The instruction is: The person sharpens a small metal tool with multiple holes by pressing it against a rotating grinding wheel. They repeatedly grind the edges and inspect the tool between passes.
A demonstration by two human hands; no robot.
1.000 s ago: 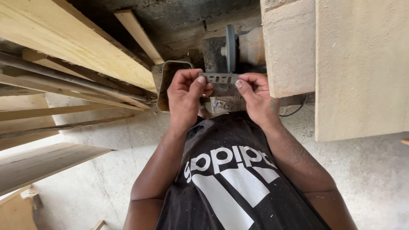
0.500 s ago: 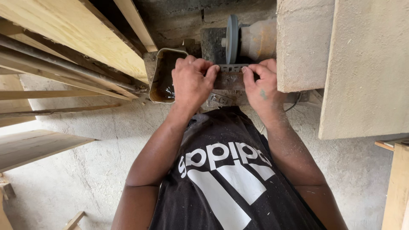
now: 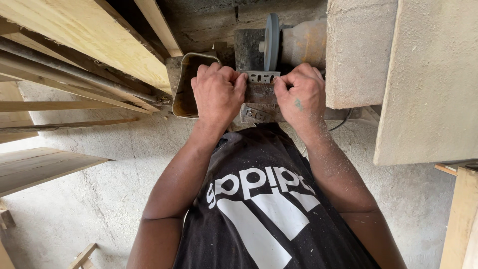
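Both hands, left hand [image 3: 216,92] and right hand [image 3: 298,94], are clamped on the ends of 1 flat metal blade [image 3: 260,92], steadying it against the grinding wheel [image 3: 271,35].

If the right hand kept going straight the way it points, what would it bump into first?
Probably the grey grinding wheel. The right hand grips the flat metal blade just below it, pointing up the picture toward it, though depth is hard to judge.
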